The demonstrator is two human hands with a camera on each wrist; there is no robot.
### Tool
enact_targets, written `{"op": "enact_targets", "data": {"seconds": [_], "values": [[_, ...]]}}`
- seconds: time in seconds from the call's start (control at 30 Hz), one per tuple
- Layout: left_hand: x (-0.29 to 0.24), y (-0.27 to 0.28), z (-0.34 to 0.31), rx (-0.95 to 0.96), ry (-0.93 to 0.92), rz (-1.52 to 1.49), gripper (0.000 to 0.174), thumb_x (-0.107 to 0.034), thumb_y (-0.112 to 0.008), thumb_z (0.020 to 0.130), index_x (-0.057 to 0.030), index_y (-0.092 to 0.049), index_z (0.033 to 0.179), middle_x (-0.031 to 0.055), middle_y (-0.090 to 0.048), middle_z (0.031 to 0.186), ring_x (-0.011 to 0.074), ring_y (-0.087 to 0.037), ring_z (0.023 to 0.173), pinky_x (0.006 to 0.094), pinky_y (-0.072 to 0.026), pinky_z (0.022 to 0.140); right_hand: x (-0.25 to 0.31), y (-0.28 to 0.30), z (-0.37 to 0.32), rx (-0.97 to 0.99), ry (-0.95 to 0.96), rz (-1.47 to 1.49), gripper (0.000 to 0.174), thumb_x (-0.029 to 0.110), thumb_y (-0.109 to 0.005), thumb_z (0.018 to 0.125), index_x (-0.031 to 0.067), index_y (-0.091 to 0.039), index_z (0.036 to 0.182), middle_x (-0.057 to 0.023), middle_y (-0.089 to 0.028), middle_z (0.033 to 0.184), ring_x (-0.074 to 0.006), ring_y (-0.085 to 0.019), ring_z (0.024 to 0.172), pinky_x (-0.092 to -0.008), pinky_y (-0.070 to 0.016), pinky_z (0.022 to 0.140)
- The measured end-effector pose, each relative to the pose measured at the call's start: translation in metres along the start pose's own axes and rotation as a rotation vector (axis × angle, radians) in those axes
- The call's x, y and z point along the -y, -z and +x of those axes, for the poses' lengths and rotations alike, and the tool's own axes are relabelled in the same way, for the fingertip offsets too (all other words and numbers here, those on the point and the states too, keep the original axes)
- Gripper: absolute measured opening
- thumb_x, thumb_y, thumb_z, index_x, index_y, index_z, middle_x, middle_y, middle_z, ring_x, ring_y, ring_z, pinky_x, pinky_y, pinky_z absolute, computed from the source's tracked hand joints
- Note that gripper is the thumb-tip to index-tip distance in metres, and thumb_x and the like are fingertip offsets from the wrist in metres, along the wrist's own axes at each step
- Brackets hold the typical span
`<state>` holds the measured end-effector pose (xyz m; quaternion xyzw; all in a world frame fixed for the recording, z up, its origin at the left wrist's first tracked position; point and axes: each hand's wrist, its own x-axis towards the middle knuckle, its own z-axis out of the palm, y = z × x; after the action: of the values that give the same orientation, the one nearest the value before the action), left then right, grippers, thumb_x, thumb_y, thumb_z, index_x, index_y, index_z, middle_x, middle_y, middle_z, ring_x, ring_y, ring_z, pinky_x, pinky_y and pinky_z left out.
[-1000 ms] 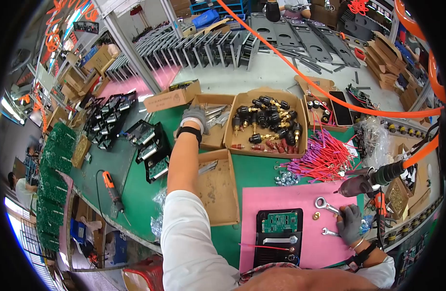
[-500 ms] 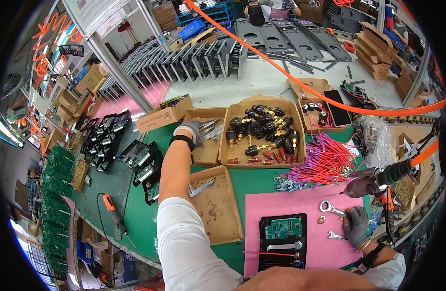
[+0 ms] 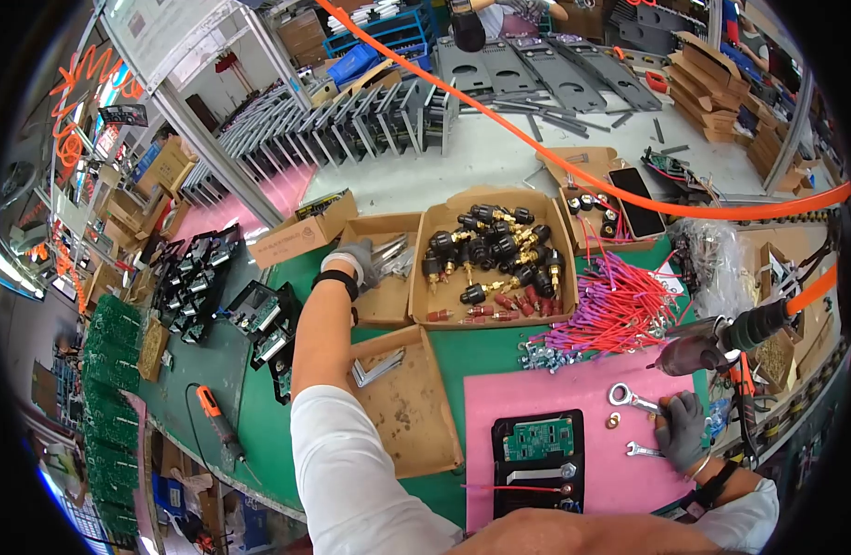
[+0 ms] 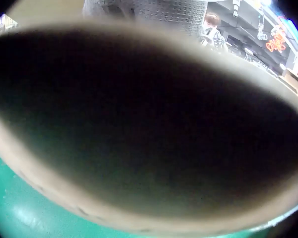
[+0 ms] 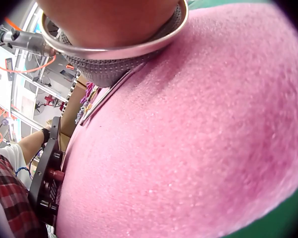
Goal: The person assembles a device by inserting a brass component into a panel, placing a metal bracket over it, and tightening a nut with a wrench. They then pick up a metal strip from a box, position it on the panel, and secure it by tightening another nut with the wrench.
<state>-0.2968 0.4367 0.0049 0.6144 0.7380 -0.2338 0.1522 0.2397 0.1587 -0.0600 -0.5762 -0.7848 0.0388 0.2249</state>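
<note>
In the head view my gloved left hand [image 3: 356, 262] is at the left side of a cardboard box [image 3: 385, 313] of thin metal strips [image 3: 388, 254]. Its fingers reach in beside the strips and are mostly hidden. On the pink mat [image 3: 509, 398] rests my gloved right hand [image 3: 683, 433], over the handles of a ring wrench [image 3: 629, 396] and an open-end wrench [image 3: 640, 450]; I cannot tell whether it grips them. One handle [image 5: 107, 99] runs out from under the glove in the right wrist view. A black panel with a green circuit board [image 3: 538, 437] lies to the left, brass rings [image 3: 613, 421] beside the wrenches.
A box of black-and-gold connectors [image 3: 492, 248] stands at centre, with red-purple wires [image 3: 620, 305] to its right. A shallow box [image 3: 402, 407] with L-shaped strips is nearer. A hanging driver [image 3: 689, 354] juts in at right; an orange-handled screwdriver [image 3: 220, 424] lies left. An orange hose [image 3: 499, 109] crosses above.
The head view has shifted, so the bench appears lower and further left. My left hand stays at the side of the strip box; my right hand and the wrenches keep their places on the mat.
</note>
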Motion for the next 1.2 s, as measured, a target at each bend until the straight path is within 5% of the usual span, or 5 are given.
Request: {"op": "enact_targets", "data": {"seconds": [0.1,0.3,0.43,0.53,1.2], "values": [[0.005,-0.001,-0.004,-0.076,-0.010,-0.048,0.076,-0.026,-0.075,0.056,-0.0028,-0.043,0.122,0.0167,-0.059,0.108,0.0279,-0.058,0.099,0.0368,-0.0484,0.079,0.000,-0.001,-0.001,0.014,-0.004,0.002,0.025,0.010,-0.060,0.065,0.0039,-0.052,0.088,-0.0131,-0.045,0.083,-0.0322,-0.044,0.077,-0.0417,-0.0367,0.067],[-0.001,-0.004,-0.008,-0.022,-0.020,-0.013,0.053,-0.027,-0.070,0.063,-0.0044,-0.056,0.110,0.0172,-0.058,0.112,0.0298,-0.057,0.102,0.0356,-0.0470,0.085,-0.001,0.001,-0.001,0.016,0.002,0.005,0.025,0.010,-0.060,0.065,0.0041,-0.053,0.089,-0.0130,-0.045,0.084,-0.0324,-0.045,0.078,-0.0419,-0.0370,0.068],[0.003,-0.026,0.004,-0.207,-0.026,-0.064,0.043,-0.018,-0.063,0.066,-0.0025,-0.055,0.106,0.0202,-0.059,0.105,0.0327,-0.057,0.097,0.0374,-0.0458,0.082,0.001,0.002,0.000,0.022,-0.013,0.014,0.025,0.011,-0.060,0.066,0.0044,-0.053,0.089,-0.0131,-0.046,0.084,-0.0325,-0.045,0.079,-0.0415,-0.0373,0.068],[0.013,-0.043,0.021,-0.324,-0.021,-0.086,0.042,-0.018,-0.063,0.067,-0.0024,-0.056,0.105,0.0205,-0.059,0.105,0.0329,-0.057,0.098,0.0377,-0.0455,0.082,0.000,0.001,0.000,0.021,-0.008,0.003,0.025,0.011,-0.060,0.066,0.0045,-0.053,0.090,-0.0133,-0.046,0.085,-0.0324,-0.045,0.079,-0.0414,-0.0374,0.068],[0.012,-0.039,0.003,-0.365,0.147,-0.201,0.032,-0.018,-0.063,0.069,-0.0073,-0.061,0.100,0.0182,-0.060,0.103,0.0324,-0.057,0.100,0.0382,-0.0453,0.084,-0.004,-0.002,-0.006,0.053,-0.039,-0.029,0.028,0.014,-0.058,0.069,0.0061,-0.053,0.096,-0.0159,-0.047,0.088,-0.0346,-0.044,0.081,-0.0427,-0.0366,0.071]]}}
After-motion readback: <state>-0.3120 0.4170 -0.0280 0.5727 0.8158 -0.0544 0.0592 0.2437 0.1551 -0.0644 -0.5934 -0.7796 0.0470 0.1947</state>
